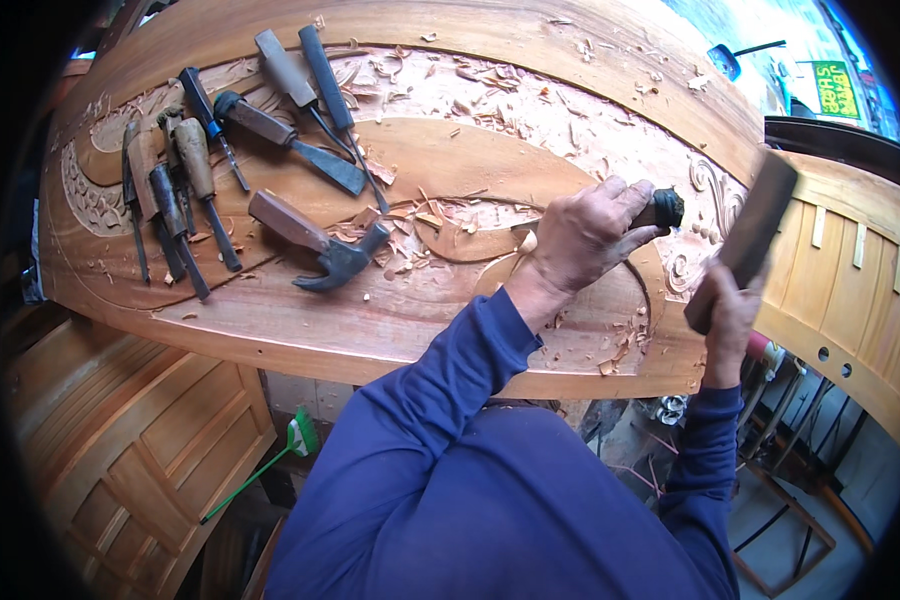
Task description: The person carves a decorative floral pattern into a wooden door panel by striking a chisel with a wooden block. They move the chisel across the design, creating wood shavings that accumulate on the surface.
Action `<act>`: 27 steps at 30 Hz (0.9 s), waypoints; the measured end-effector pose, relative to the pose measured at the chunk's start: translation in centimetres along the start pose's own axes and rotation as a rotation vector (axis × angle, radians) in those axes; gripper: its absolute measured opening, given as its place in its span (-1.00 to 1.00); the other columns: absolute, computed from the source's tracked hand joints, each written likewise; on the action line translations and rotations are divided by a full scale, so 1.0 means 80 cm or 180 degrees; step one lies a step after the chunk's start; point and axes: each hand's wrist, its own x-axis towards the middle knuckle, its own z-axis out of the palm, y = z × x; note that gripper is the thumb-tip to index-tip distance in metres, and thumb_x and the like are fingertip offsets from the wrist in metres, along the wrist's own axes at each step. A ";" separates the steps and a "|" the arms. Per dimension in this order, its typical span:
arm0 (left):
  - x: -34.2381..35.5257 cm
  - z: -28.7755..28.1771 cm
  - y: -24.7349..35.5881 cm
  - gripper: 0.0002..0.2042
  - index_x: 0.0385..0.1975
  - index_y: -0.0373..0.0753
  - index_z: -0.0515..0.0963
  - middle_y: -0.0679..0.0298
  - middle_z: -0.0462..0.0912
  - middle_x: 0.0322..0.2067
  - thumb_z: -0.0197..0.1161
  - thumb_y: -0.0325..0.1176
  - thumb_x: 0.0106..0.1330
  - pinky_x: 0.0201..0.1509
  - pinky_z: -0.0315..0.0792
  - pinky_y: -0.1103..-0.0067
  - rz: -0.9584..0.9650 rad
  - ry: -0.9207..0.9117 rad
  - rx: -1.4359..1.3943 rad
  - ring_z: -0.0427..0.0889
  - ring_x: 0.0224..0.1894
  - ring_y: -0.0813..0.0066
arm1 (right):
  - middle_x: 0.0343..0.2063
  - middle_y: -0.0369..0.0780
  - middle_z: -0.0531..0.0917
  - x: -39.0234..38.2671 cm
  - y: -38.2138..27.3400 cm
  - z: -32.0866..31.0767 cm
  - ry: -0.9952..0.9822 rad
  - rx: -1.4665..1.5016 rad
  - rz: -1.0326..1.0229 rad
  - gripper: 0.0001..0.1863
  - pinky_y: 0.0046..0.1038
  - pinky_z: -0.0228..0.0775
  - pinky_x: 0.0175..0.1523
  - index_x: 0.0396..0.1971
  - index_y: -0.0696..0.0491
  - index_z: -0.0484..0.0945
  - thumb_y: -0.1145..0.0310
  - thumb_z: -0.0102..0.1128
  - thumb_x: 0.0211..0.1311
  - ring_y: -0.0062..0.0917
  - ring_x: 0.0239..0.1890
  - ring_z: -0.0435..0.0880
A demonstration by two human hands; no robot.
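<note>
Place: a woodcarving workshop
Panel (pixel 460 150): large, wooden, cut with scrollwork (pixel 707 188)
Chisels (pixel 194 160): a cluster lying on the panel, near a claw hammer (pixel 322 245)
Shavings (pixel 475 74): strewn over the panel
Left: a panelled wooden door (pixel 188 410), a green broom (pixel 301 434) beside it
Right: a large boarded wooden piece (pixel 836 254)

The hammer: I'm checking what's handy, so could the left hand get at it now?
Probably not yet: the left hand is closed around a tool handle. Once freed, the way looks open, with mostly wood shavings between it and the hammer.
</note>
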 end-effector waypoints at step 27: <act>-0.008 -0.015 -0.003 -0.47 0.17 -0.16 0.65 0.17 0.76 -0.13 0.54 -0.11 0.21 -0.20 0.70 0.40 0.0217 -0.0165 -0.0126 0.80 -0.20 0.18 | 0.30 -0.15 0.55 -0.054 0.031 0.041 -0.0456 -0.0862 -0.0917 -0.16 -0.41 0.43 0.36 0.54 0.10 0.23 0.57 0.35 0.25 -0.42 0.29 0.58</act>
